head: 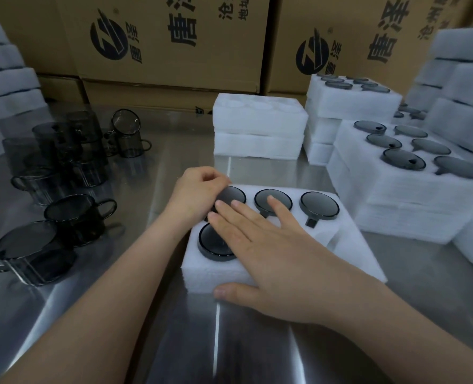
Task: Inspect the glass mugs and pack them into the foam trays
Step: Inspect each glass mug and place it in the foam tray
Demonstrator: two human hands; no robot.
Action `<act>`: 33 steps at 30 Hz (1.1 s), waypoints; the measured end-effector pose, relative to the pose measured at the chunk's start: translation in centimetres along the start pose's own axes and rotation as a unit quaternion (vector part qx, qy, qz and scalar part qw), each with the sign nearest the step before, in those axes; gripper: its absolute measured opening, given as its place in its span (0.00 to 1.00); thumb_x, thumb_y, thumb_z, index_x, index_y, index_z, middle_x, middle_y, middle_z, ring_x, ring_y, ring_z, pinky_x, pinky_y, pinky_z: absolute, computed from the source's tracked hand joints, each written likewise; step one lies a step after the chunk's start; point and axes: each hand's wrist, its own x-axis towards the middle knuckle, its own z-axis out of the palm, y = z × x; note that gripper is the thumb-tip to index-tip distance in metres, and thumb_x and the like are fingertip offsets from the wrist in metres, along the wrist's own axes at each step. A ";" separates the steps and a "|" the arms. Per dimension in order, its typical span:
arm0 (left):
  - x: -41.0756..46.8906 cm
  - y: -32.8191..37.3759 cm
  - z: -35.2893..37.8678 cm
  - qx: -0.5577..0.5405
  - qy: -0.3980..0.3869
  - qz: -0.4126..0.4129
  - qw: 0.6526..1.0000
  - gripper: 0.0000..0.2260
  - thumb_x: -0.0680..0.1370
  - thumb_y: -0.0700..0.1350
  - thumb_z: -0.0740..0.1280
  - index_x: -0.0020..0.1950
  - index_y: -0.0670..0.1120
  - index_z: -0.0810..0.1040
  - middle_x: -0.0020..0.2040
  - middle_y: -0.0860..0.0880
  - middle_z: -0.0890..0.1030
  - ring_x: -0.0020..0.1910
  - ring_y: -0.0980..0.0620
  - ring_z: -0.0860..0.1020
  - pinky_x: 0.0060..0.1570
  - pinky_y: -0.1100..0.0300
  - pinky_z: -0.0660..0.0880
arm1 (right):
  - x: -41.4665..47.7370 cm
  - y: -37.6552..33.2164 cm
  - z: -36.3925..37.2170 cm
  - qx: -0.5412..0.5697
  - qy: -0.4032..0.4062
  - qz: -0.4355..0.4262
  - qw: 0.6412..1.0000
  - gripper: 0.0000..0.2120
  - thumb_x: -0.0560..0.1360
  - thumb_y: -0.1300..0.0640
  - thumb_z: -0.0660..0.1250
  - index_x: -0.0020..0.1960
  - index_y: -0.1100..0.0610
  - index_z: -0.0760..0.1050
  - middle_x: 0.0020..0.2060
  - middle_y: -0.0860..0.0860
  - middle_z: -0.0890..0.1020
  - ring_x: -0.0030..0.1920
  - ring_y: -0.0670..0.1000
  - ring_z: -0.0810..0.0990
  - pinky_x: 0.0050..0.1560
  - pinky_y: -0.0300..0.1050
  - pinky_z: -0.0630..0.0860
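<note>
Smoky, round glass mugs (63, 217) stand loose on the shiny steel table (160, 151) at left. The left hand (199, 189), fingers curled, grips the rim of one dark mug (234, 194) sunk in the far-left pocket of the soft white foam tray (199, 275). The right hand (271, 253) lies flat across the tray just beside it, fingers spread.

Right hand (260, 253) lies flat over the foam tray (202, 275) near the tabletop's front edge, hiding its front middle and right cells. Left hand (199, 192) covers part of the back-left mug (234, 194); its grip cannot be told. Loose mugs (72, 145) toward the back left corner blur together, count uncertain. Carton (174, 51) print is cut off above.
</note>
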 end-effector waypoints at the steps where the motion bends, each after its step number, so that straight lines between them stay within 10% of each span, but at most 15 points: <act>1: -0.1 0.2 -0.3 0.058 0.008 0.011 0.998 0.07 0.78 0.48 0.66 0.45 0.48 0.82 0.42 0.55 0.82 0.44 0.57 0.78 0.42 0.66 0.72 | 0.0 0.1 0.0 0.012 0.004 -0.003 1.000 0.41 0.78 0.32 0.51 0.80 0.50 0.37 0.79 0.46 0.38 0.78 0.46 0.35 0.75 0.54 0.31; 8: -1.9 2.3 -5.8 0.391 0.098 0.007 0.915 0.15 0.75 0.60 0.65 0.59 0.56 0.76 0.57 0.48 0.80 0.56 0.43 0.78 0.54 0.51 0.74 | 0.5 0.6 0.2 0.047 0.057 -0.012 0.997 0.40 0.75 0.32 0.60 0.79 0.49 0.52 0.79 0.45 0.52 0.76 0.45 0.47 0.73 0.51 0.49; 13: -2.4 0.2 -11.4 0.555 -0.079 -0.176 0.809 0.35 0.66 0.71 0.66 0.67 0.55 0.66 0.66 0.46 0.72 0.67 0.41 0.69 0.67 0.46 0.65 | 0.6 0.7 0.4 0.057 0.072 -0.013 0.996 0.40 0.74 0.32 0.61 0.79 0.48 0.54 0.79 0.44 0.53 0.75 0.44 0.47 0.72 0.49 0.48; 22: -2.0 -1.0 -11.5 0.583 -0.099 -0.155 0.792 0.20 0.76 0.44 0.65 0.66 0.58 0.67 0.66 0.49 0.71 0.67 0.43 0.66 0.60 0.55 0.62 | 0.5 1.2 0.4 0.173 0.118 -0.002 0.978 0.38 0.72 0.30 0.62 0.77 0.45 0.59 0.74 0.39 0.64 0.73 0.40 0.57 0.72 0.46 0.52; 29: -1.9 -0.6 -9.8 0.408 0.034 -0.096 0.907 0.14 0.74 0.32 0.63 0.49 0.51 0.76 0.59 0.41 0.77 0.60 0.40 0.73 0.53 0.52 0.72 | 0.9 2.4 -0.5 0.559 0.272 0.137 0.771 0.08 0.80 0.51 0.63 0.57 0.45 0.77 0.48 0.44 0.85 0.46 0.40 0.81 0.51 0.34 0.76; 33: -2.2 -0.3 -8.8 0.357 0.073 -0.050 0.930 0.15 0.72 0.29 0.64 0.47 0.48 0.78 0.56 0.41 0.78 0.55 0.41 0.75 0.48 0.53 0.71 | 1.2 3.1 -1.0 0.646 0.306 0.194 0.672 0.10 0.81 0.59 0.59 0.50 0.52 0.80 0.42 0.54 0.86 0.41 0.49 0.83 0.47 0.41 0.80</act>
